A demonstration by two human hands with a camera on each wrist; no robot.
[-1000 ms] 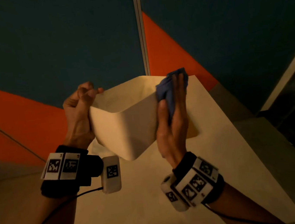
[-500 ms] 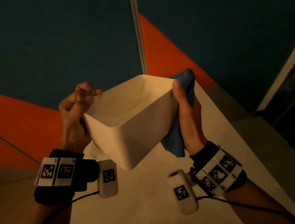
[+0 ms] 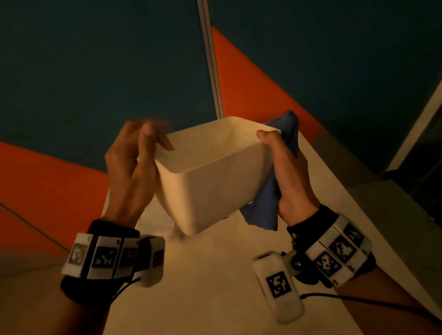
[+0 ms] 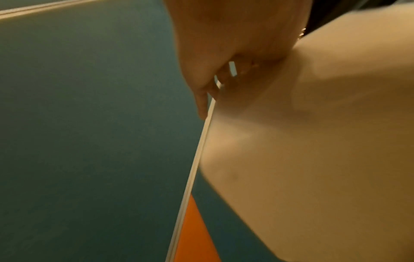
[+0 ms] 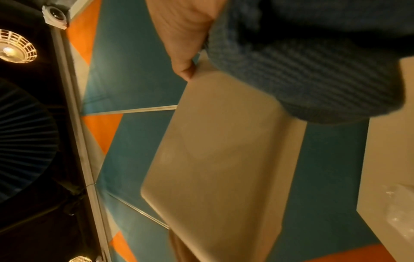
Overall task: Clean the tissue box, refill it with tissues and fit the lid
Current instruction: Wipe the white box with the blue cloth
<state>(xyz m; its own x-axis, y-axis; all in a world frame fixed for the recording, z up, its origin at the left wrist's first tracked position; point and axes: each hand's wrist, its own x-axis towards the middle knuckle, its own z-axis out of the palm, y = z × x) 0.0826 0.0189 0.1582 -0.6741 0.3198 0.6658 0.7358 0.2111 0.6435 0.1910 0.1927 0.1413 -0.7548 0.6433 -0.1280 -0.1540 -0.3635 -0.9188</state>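
The scene was dim, under warm amber light. In the right wrist view a round caged ceiling lamp [image 5: 15,46] glared at the left edge, beside near-black surroundings. The fingertips of the left hand [image 3: 132,174] were smeared with motion blur in the head view. Both wrist views were soft and grainy, the cream plastic box [image 4: 313,141] out of focus. Straight wall seams bowed toward the frame edges.

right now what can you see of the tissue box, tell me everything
The tissue box is a plain cream rectangular tub with rounded corners, smooth like plastic, open-topped with no lid and nothing visible inside. It is held up above the table, tilted with its opening facing up and away. The left hand grips its left rim; the right hand presses a blue cloth against its right side, thumb at the rim.
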